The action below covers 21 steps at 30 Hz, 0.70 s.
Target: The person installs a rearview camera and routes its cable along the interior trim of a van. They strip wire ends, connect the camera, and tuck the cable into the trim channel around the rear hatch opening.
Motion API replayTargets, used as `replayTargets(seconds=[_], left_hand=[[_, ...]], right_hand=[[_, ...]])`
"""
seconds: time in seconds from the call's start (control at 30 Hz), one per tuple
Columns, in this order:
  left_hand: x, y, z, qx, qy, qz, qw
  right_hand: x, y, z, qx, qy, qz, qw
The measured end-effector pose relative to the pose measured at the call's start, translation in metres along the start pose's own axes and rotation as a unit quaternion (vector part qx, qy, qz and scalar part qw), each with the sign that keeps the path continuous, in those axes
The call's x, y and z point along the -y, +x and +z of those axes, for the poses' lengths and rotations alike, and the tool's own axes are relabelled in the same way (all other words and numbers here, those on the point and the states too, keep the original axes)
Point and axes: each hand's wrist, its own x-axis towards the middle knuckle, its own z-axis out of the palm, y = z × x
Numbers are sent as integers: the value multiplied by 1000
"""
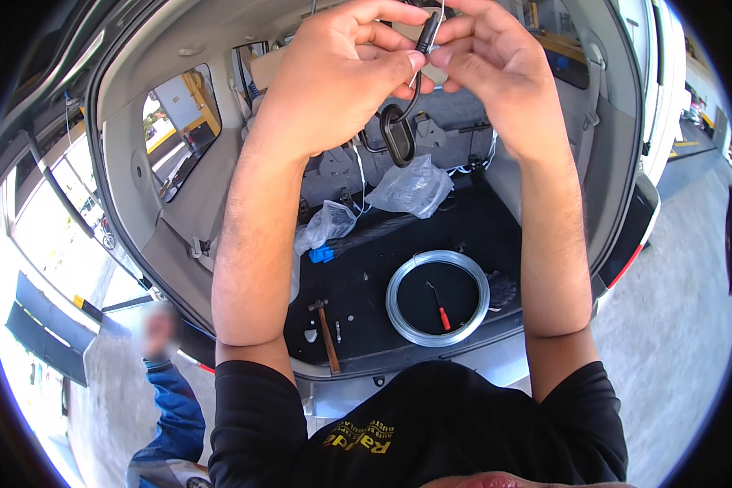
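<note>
Raised high in front of me, my left hand [346, 69] pinches a black cable end [428, 34] between thumb and fingers. My right hand [503, 77] closes on the same piece from the other side, its thumb near the left one. A thin white strand or wire runs beside the cable at the fingertips; its kind is hard to make out. From the cable hangs an oval black rubber grommet [398, 137], just below and between the hands.
Behind lies a vehicle's cargo floor [366, 285] with a coil of metal wire [394, 313], a red-handled tool [444, 318], a hammer [328, 337] and clear plastic bags [412, 189]. White wires [360, 175] run along the seat backs. Another person's blue sleeve [175, 411] is at lower left.
</note>
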Motion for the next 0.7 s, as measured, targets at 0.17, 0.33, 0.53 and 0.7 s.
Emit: replayTargets(seconds=[0.17, 0.33, 0.53, 0.7], left_hand=[[-3, -9, 4, -27, 66, 36, 997], [2, -18, -1, -37, 92, 42, 994], [3, -27, 0, -68, 114, 37, 990], [6, -31, 14, -147, 244, 72, 956]], right_hand=[[16, 12, 6, -59, 21, 86, 994], [8, 16, 7, -73, 25, 107, 991], [12, 18, 12, -76, 108, 164, 978], [6, 20, 12, -73, 77, 148, 983]])
